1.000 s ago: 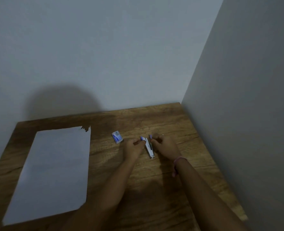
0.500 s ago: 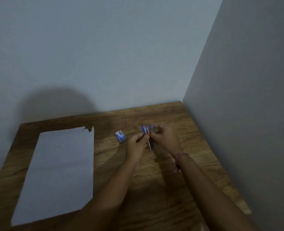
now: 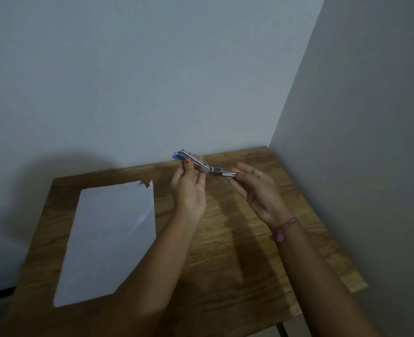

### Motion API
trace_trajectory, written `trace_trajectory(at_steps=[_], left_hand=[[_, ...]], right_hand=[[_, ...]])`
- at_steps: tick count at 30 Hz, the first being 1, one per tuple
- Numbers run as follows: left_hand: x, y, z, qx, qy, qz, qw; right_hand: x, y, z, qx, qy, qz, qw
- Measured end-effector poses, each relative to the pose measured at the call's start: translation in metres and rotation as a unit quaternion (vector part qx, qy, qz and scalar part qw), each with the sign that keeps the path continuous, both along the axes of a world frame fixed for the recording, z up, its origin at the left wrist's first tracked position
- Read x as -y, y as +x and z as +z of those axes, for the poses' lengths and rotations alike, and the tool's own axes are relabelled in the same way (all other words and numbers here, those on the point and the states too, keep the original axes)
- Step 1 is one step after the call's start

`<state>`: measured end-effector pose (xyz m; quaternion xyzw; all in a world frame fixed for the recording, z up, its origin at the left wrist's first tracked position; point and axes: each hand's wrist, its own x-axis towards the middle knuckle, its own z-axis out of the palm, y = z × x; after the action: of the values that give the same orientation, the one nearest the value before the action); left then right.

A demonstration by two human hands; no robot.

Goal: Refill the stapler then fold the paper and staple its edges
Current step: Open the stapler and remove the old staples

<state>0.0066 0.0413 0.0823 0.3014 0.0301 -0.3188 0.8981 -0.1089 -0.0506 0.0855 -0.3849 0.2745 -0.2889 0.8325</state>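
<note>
Head view: I've lifted the stapler (image 3: 202,164) off the bench (image 3: 225,239) and swung it open; my left hand (image 3: 189,188) pinches one end, my right hand (image 3: 254,188) the other, right of the paper (image 3: 108,239). Staples can go in next.

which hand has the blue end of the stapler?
The left hand: it pinches the stapler near its blue tip, with a red thumbnail on it. The right hand holds the bare metal end.
</note>
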Motion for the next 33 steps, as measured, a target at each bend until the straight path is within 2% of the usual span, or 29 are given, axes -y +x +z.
trace_trajectory(at_steps=[3,5,6,8,9,11,14,18,20,24,28,33], left_hand=[[-0.008,-0.003,0.006,-0.071,-0.049,-0.012,0.996],[-0.014,-0.005,0.005,-0.083,-0.053,-0.007,0.995],[-0.017,-0.007,0.004,-0.078,-0.049,-0.005,0.996],[-0.023,-0.009,0.001,-0.055,-0.040,-0.011,0.998],[-0.026,-0.011,0.001,-0.038,-0.036,-0.017,0.998],[-0.030,-0.015,0.000,-0.008,-0.031,-0.029,0.999],[-0.035,-0.024,0.001,0.019,-0.044,-0.042,0.998],[-0.037,-0.032,0.002,0.048,-0.019,-0.059,0.997],[-0.040,-0.033,0.003,0.048,-0.007,-0.066,0.997],[-0.049,-0.031,0.004,0.056,0.003,-0.093,0.994],[-0.051,-0.026,0.008,0.111,0.048,-0.107,0.987],[-0.051,-0.020,0.010,0.133,0.076,-0.097,0.983]], right_hand=[[-0.016,-0.004,-0.008,0.052,0.078,0.026,0.995],[-0.020,-0.006,-0.012,0.041,0.068,0.039,0.996],[-0.020,-0.007,-0.011,0.008,0.027,0.043,0.999],[-0.016,-0.008,-0.004,-0.100,-0.128,0.031,0.986],[-0.014,-0.007,0.002,-0.146,-0.213,0.013,0.966],[-0.011,-0.003,0.017,-0.168,-0.342,-0.009,0.925],[-0.017,0.009,0.039,-0.137,-0.446,0.060,0.882],[-0.029,0.028,0.052,-0.173,-0.523,0.108,0.828],[-0.029,0.030,0.054,-0.184,-0.536,0.120,0.815],[-0.024,0.026,0.060,-0.178,-0.513,0.151,0.826],[-0.026,0.030,0.065,-0.211,-0.551,0.151,0.793],[-0.030,0.035,0.067,-0.221,-0.565,0.139,0.783]])
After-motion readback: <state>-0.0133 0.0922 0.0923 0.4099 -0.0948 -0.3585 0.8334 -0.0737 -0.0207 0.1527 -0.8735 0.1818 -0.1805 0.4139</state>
